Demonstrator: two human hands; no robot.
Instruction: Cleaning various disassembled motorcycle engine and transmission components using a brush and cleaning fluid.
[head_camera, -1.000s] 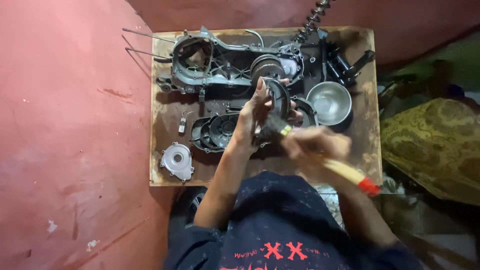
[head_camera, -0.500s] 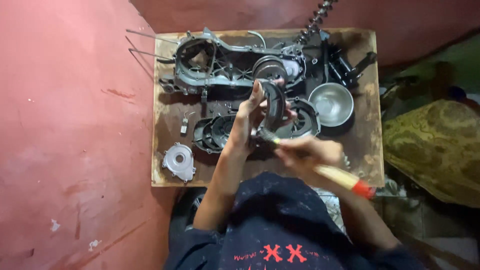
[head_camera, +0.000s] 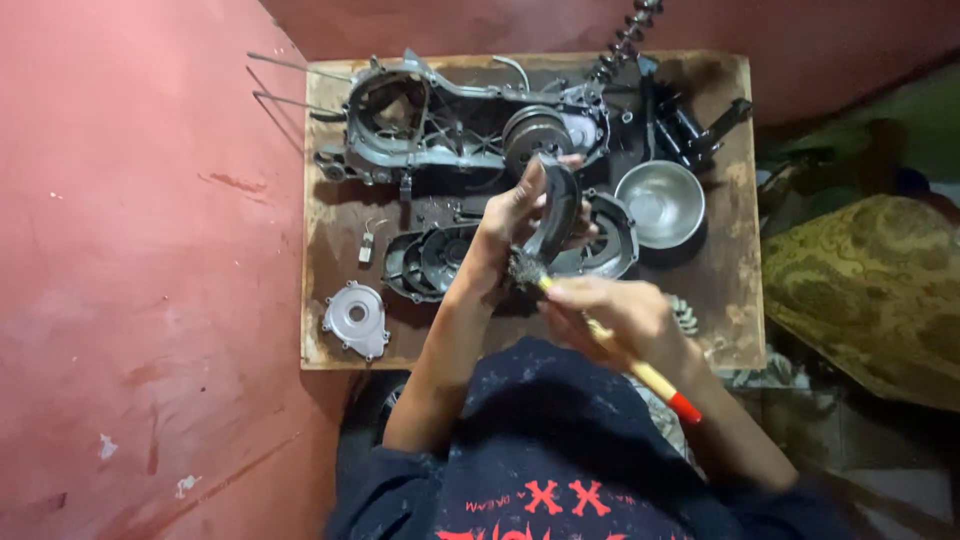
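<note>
— While the left hand (head_camera: 505, 235) grips that dark curved part (head_camera: 556, 215) upright over the wooden board (head_camera: 735, 200), what's the other one doing?

— The right hand (head_camera: 625, 320) is closed around a brush (head_camera: 600, 330), yellow handle with a red tip; its dirty bristles touch the part's lower end.

— And underneath?

— A black round cover (head_camera: 610, 240) sits just below the hands. Beside it stands a metal bowl (head_camera: 658, 203), behind them a long engine casing (head_camera: 450, 125), and near the board's left corner a small silver cover (head_camera: 355, 320).
</note>
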